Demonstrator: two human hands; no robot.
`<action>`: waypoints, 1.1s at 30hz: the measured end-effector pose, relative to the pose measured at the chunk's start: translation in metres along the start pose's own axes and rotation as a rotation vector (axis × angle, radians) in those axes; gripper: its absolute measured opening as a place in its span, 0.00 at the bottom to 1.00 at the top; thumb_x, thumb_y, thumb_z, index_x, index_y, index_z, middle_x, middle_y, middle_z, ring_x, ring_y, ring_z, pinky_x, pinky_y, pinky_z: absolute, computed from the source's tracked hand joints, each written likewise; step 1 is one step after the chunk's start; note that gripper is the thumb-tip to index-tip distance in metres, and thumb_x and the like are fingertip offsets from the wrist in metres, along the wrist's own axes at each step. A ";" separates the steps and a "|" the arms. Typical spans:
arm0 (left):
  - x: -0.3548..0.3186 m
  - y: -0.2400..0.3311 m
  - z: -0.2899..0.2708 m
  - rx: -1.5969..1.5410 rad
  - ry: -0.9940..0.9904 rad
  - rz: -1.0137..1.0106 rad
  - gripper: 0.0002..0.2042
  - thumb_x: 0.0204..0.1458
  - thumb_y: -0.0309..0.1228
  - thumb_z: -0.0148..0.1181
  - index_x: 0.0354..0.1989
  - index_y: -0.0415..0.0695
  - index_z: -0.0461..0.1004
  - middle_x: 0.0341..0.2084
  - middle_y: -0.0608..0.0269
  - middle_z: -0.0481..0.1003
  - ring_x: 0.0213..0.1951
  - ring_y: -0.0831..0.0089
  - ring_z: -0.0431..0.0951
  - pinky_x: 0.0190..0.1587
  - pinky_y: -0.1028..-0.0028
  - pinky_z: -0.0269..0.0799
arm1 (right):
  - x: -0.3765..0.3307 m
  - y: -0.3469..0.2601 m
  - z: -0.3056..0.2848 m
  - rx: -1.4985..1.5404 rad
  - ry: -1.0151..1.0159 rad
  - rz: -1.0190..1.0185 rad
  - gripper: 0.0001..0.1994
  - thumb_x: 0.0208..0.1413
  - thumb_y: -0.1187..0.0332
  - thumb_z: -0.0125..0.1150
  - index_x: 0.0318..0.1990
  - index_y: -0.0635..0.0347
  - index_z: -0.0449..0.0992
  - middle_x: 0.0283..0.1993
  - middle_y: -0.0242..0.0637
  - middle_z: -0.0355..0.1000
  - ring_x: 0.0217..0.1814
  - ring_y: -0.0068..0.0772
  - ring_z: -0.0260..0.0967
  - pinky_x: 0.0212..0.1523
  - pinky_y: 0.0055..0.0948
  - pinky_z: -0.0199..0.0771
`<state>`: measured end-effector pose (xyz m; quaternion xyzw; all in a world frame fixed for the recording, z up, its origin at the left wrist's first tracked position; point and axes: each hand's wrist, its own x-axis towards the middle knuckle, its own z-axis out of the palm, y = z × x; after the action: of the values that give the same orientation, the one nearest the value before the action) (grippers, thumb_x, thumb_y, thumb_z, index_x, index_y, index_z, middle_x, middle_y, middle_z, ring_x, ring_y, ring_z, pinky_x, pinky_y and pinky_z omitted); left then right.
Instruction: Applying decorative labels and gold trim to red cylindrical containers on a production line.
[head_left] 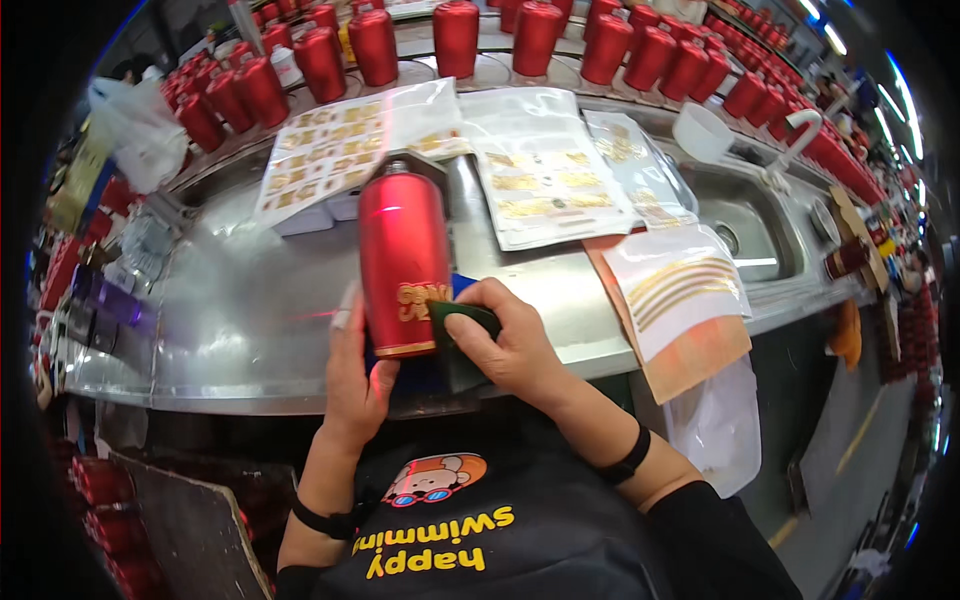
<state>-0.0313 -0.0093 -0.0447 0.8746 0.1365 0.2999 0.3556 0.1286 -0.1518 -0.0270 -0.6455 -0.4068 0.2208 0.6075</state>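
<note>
A glossy red bottle (402, 245) with a bare neck lies in front of me, its neck pointing away and its base toward me. Gold lettering (413, 300) and a gold band mark its lower end. My left hand (352, 375) grips the bottle's left side near the base. Between thumb and fingers, my right hand (508, 343) pinches a dark green flat piece (460, 335), pressed against the bottle beside the lettering. Something blue shows under the bottle, mostly hidden.
Sheets of gold decals (325, 150) and more decal sheets (545, 170) lie on the steel counter (250, 300). At right, a white sheet with gold strips (680, 285) overhangs the edge. Beyond are a sink (745, 225), a white tub (702, 132) and rows of red bottles (455, 40).
</note>
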 end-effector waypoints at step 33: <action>-0.008 -0.017 0.000 -0.048 -0.081 -0.034 0.47 0.57 0.52 0.58 0.70 0.29 0.40 0.67 0.42 0.52 0.66 0.55 0.59 0.66 0.62 0.55 | 0.258 0.120 -0.383 -1.744 -0.346 0.469 0.22 0.42 0.53 0.64 0.35 0.66 0.82 0.36 0.52 0.78 0.43 0.52 0.75 0.46 0.42 0.74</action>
<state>-0.0376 -0.0005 -0.0604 0.8748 0.1296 0.2613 0.3869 0.6049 -0.1701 -0.0259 -0.8991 -0.3730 0.0470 -0.2242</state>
